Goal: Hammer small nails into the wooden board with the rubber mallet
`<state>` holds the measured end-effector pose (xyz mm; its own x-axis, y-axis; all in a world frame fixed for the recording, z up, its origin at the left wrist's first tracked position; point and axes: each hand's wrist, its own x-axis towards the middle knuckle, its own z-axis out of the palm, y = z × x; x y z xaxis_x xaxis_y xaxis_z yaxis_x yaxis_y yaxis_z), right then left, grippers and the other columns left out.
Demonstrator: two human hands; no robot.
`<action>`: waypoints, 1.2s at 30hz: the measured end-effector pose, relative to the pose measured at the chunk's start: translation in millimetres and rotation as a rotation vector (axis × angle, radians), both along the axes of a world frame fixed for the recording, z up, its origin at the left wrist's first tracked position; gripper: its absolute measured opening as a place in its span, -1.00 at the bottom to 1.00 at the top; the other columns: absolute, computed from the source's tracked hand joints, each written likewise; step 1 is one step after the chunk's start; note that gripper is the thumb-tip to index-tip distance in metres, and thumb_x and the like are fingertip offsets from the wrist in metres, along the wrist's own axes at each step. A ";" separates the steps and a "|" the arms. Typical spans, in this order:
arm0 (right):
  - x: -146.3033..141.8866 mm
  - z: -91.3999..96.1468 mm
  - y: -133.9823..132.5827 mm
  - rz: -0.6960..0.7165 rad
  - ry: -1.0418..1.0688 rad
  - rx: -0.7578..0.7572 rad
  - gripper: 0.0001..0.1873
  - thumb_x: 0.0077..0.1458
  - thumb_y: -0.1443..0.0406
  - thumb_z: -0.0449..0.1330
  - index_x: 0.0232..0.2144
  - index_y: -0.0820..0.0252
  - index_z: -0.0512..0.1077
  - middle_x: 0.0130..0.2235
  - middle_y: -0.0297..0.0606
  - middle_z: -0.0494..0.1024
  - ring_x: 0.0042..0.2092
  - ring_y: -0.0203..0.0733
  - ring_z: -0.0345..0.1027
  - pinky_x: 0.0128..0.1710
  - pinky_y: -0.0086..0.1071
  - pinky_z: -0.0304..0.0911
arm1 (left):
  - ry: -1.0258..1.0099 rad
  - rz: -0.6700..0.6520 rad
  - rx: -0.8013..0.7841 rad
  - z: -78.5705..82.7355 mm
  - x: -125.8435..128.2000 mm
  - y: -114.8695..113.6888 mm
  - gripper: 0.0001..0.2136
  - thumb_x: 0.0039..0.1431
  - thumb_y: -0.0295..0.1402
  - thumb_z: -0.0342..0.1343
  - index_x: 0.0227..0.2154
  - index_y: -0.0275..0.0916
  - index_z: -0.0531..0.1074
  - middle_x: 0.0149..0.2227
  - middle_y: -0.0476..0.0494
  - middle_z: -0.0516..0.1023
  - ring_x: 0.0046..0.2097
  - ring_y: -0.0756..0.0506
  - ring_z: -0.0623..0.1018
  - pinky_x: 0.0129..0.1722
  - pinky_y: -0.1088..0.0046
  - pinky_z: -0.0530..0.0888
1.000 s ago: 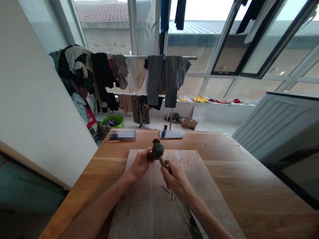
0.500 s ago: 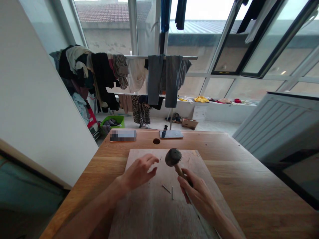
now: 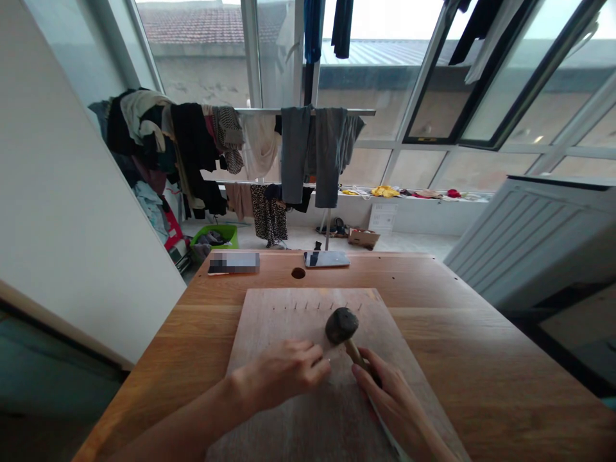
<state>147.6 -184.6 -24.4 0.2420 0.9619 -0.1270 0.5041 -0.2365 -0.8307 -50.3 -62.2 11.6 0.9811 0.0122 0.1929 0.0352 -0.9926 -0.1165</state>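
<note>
My right hand (image 3: 389,388) is wrapped round the wooden handle of a mallet (image 3: 342,325) with a rounded black head, held over the right half of a pale wooden board (image 3: 260,327). Low over the board's middle, my left hand (image 3: 301,367) has its fingers pinched together. A small bright tip of a nail (image 3: 330,361) shows at those fingertips; the rest is hidden by the hand. Toward the board's far edge a row of several thin nails (image 3: 307,305) stands upright, with small dark holes or nail heads at its left end.
The board lies on a wooden table (image 3: 462,333). At the table's far edge are a phone (image 3: 327,258), a flat, partly blurred device (image 3: 234,263) and a round hole (image 3: 298,273). Beyond stand a clothes rack (image 3: 312,111) and a green basket (image 3: 233,236). A white wall (image 3: 86,192) is left.
My left hand has come down and toward me, closing over where two loose nails lay. The mallet has shifted slightly right and nearer. The row of nails is now uncovered.
</note>
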 end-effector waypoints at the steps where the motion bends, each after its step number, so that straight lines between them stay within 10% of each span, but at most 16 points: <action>1: 0.0 0.1 -0.2 -0.003 0.016 -0.016 -0.51 0.21 0.03 -0.05 -0.03 0.24 0.40 -0.55 -0.44 0.37 -0.54 -0.26 0.28 -0.53 -0.43 0.14 | -0.007 0.057 -0.056 1.2 -3.5 6.9 -0.91 0.22 -0.59 0.05 -0.31 -0.28 0.36 -0.34 -0.07 0.47 -0.34 -0.07 0.48 -0.35 0.42 0.44; 10: 1.3 -0.8 0.0 -0.002 0.027 -0.025 -0.51 0.22 0.04 -0.05 -0.01 0.24 0.38 -0.58 -0.47 0.34 -0.55 -0.26 0.30 -0.53 -0.45 0.19 | -0.328 0.459 -0.356 -28.1 -31.2 86.0 -0.76 0.24 -0.62 0.00 -0.12 -0.24 0.41 -0.15 -0.13 0.53 -0.07 -0.11 0.52 -0.02 0.31 0.47; 19: 0.7 2.6 -0.4 -0.001 0.071 -0.039 -0.52 0.22 0.04 -0.05 0.01 0.22 0.36 -0.56 -0.46 0.35 -0.55 -0.27 0.29 -0.55 -0.45 0.20 | -0.110 0.374 -0.279 -12.6 -26.8 85.1 -0.68 0.17 -0.69 -0.02 -0.09 -0.28 0.44 -0.23 -0.15 0.54 -0.10 -0.13 0.51 -0.08 0.34 0.48; 28: 0.2 8.7 2.1 -0.005 0.201 -0.036 -0.59 0.20 0.02 -0.02 -0.15 0.19 0.36 -0.55 -0.48 0.28 -0.56 -0.31 0.23 -0.59 -0.46 0.20 | -0.496 0.468 -0.764 -38.0 -17.1 92.6 -0.73 0.18 -0.47 0.09 -0.04 -0.23 0.41 -0.28 -0.05 0.58 -0.29 -0.01 0.57 -0.22 0.48 0.52; 36: -20.8 27.2 28.5 -0.017 0.344 0.076 -0.62 0.18 0.06 0.02 -0.13 0.21 0.33 -0.56 -0.53 0.26 -0.63 -0.38 0.15 -0.68 -0.49 0.12 | -0.536 0.516 -0.860 -41.5 -24.4 95.5 -0.77 0.14 -0.41 0.16 -0.12 -0.23 0.47 -0.31 -0.04 0.62 -0.27 -0.05 0.61 -0.22 0.45 0.53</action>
